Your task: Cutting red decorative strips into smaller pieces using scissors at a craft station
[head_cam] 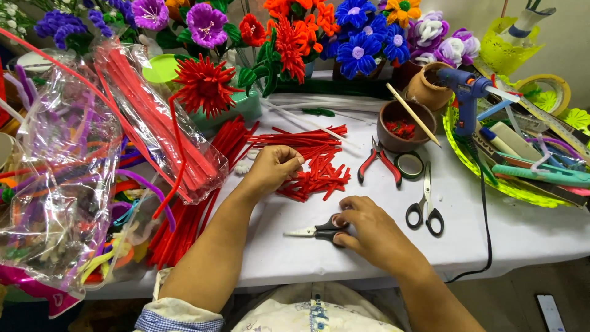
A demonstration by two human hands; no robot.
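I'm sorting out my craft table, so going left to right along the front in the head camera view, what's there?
Clear bags of pipe cleaners → left hand on the cut red pieces → small scissors under the right hand → larger black scissors → yellow tray.

Small black-handled scissors (316, 232) flat beside cut red stems (313, 169)

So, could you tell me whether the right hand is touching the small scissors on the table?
Touching: the head view shows the right hand with fingers resting on the black handles of the small scissors.
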